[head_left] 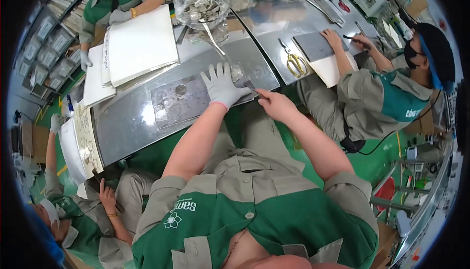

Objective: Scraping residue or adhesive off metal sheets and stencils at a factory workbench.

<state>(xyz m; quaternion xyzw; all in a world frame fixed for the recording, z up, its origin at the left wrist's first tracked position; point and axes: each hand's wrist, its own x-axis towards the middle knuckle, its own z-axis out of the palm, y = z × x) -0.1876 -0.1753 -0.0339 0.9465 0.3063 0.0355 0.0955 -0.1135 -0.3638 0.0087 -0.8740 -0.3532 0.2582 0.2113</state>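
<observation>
Green-and-grey uniform fills the foreground; beyond it the gloved left hand point(221, 84) spreads flat, pinning a grey sheet point(188, 100) on the metal table point(127, 122) — steadying it — while the bare right hand point(275, 103) pinches a thin blade point(253, 90) at its edge.

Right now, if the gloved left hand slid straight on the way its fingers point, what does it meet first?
Probably the clear plastic bag of metal parts at the steel table's far edge. The left hand points up-table over a dark flat sheet; depth is unclear.

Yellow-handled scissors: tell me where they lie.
The yellow-handled scissors lie on the metal table, upper right of the head view, beside a co-worker's grey sheet.
</observation>
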